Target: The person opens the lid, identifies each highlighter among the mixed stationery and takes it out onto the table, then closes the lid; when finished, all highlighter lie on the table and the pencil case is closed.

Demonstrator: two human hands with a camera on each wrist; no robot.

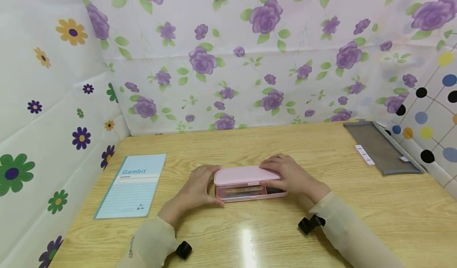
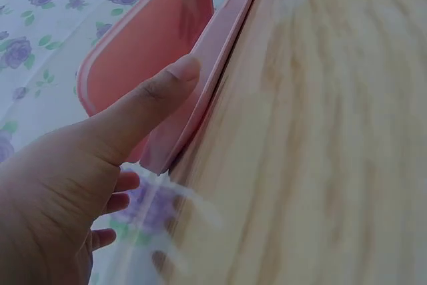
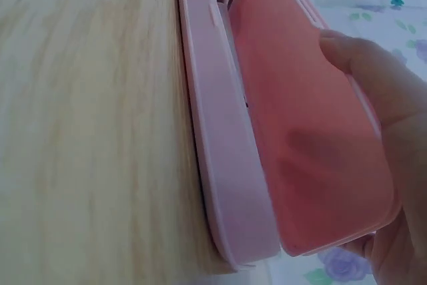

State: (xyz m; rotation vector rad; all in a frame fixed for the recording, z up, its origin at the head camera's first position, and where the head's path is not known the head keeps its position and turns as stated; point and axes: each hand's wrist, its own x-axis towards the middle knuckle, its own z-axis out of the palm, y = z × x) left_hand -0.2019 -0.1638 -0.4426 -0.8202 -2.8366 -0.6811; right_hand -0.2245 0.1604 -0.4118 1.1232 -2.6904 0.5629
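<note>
Pink pencil case sits mid-tabletop, long side facing the person, lid part-raised along the front edge, base flat on the wood. Left hand at its left end: thumb laid along the base's front wall, tip touching; other fingers bent round behind that end, so the case's end sits between thumb and fingers, grasped. Right hand has the lid's right end pinched: thumb at the front edge by the latch tab, remaining fingers over the top and back. Lid is between right thumb and fingers; base stays below them. Through the front gap: slim stick-like items lengthwise, can't tell what they are, plus something dark at right, partly hidden. Notebook lies left of left hand, well apart. Gray mesh pouch at far right, white strip against its left edge.
</note>
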